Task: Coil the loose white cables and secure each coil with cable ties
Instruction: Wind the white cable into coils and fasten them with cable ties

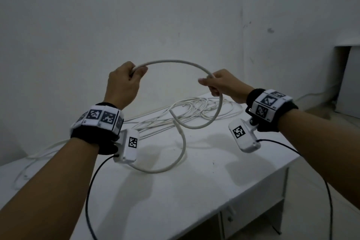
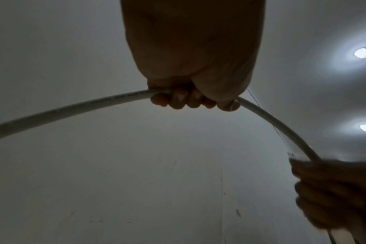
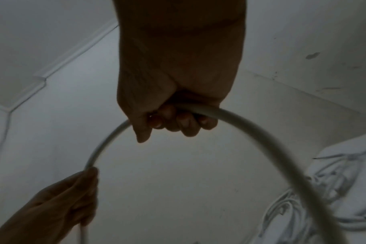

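Both hands up over worktop (image 1: 224, 171), thick white cable (image 1: 175, 62) arched between: left hand (image 1: 124, 82) fingers curled round it, right hand (image 1: 220, 84) likewise. Thin cables (image 1: 194, 107) piled far side. Keep loops equal, feed right to left, don't twist.

Head view high, facing down and forward, wrist views close, upward, sharing arched cable (image 1: 175, 62).

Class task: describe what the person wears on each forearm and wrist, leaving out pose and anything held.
Both forearms are bare, without sleeves. Each wrist carries a black band ringed with white tiles printed with black square markers. A small white camera box, also marker-tagged, hangs beneath each band, trailing a thin black cable.
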A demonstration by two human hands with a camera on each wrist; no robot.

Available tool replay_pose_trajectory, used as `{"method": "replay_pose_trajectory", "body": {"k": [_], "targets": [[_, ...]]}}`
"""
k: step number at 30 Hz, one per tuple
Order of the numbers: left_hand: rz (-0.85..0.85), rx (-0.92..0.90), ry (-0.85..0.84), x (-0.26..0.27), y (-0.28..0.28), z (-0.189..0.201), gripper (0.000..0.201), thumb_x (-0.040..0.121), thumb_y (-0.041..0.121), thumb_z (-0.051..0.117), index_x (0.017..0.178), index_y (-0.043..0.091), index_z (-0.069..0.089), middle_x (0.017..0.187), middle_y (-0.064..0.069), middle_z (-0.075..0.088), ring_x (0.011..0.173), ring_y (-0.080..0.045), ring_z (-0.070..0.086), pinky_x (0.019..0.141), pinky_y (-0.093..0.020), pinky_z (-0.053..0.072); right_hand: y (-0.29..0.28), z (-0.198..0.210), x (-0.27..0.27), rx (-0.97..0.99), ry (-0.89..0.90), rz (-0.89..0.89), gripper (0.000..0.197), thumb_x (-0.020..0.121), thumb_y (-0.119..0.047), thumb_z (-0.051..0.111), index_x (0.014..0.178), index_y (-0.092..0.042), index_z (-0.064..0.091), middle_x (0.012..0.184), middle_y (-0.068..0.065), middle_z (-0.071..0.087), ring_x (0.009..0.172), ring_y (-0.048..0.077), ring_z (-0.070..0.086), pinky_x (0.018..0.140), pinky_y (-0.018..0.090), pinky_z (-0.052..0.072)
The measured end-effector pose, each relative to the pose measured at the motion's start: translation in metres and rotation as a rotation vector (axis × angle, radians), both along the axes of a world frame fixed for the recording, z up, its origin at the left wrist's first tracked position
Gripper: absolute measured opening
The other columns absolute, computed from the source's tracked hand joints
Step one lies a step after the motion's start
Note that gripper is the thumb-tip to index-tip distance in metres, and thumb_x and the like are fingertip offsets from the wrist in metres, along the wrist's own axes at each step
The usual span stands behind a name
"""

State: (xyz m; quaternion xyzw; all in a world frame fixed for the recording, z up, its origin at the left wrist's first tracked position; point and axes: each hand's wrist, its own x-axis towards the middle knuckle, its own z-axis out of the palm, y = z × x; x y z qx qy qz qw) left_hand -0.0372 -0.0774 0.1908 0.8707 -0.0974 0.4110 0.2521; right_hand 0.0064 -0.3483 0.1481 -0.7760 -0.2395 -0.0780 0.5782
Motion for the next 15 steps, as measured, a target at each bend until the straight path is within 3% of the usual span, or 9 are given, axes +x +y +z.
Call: {"method": "replay_pose_trajectory", "body": {"k": [3,5,8,12,15], "targets": [[0.055,-0.117,0.033,-0.009,0.01,0.001,0.045,0.096,0.042,0.053,0.061,0.019,0.036,0.057,0.002,0.041,0.057,-0.019,0.036,0.049,-0.029,0.028,-0.01,-0.016,0.006,0.255,0.241,0.015,0.041,0.093,-0.031,0.057,0.058,-0.014,0.043,0.05,-0.001,0.037,0.046,0.015,0.039,0.053,0.026,0.038],[0.039,-0.213,0.057,-0.014,0.008,0.0,0.048,0.095,0.042,0.053,0.059,0.017,0.034,0.057,0.001,0.037,0.054,-0.017,0.033,0.049,-0.031,0.025,-0.006,-0.01,0.005,0.488,0.355,0.051,0.046,0.094,-0.033,0.055,0.055,-0.021,0.033,0.046,-0.005,0.027,0.039,0.011,0.028,0.045,0.023,0.028],[-0.064,-0.416,0.099,-0.017,-0.002,-0.003,0.05,0.094,0.045,0.055,0.058,0.018,0.032,0.058,0.0,0.034,0.052,-0.017,0.029,0.05,-0.029,0.024,0.018,0.013,-0.005,0.813,0.377,0.049,0.053,0.088,-0.03,0.059,0.05,-0.027,0.021,0.04,-0.008,0.016,0.033,0.01,0.013,0.04,0.016,0.015],[-0.209,-0.735,0.159,-0.024,-0.022,-0.002,0.044,0.095,0.041,0.055,0.061,0.021,0.035,0.056,0.0,0.033,0.042,-0.012,0.026,0.041,-0.02,0.02,0.058,0.027,-0.024,1.139,0.436,0.012,0.053,0.083,-0.037,0.059,0.052,-0.027,0.017,0.04,-0.006,0.014,0.036,0.013,0.01,0.042,0.019,0.013],[-0.247,-0.729,0.179,-0.033,-0.03,-0.002,0.038,0.097,0.04,0.05,0.068,0.019,0.043,0.06,-0.002,0.046,0.045,-0.011,0.039,0.04,-0.018,0.025,0.084,0.025,-0.036,1.344,0.518,0.07,0.055,0.085,-0.041,0.056,0.05,-0.026,0.015,0.039,-0.006,0.012,0.034,0.014,0.009,0.043,0.019,0.012]]}}
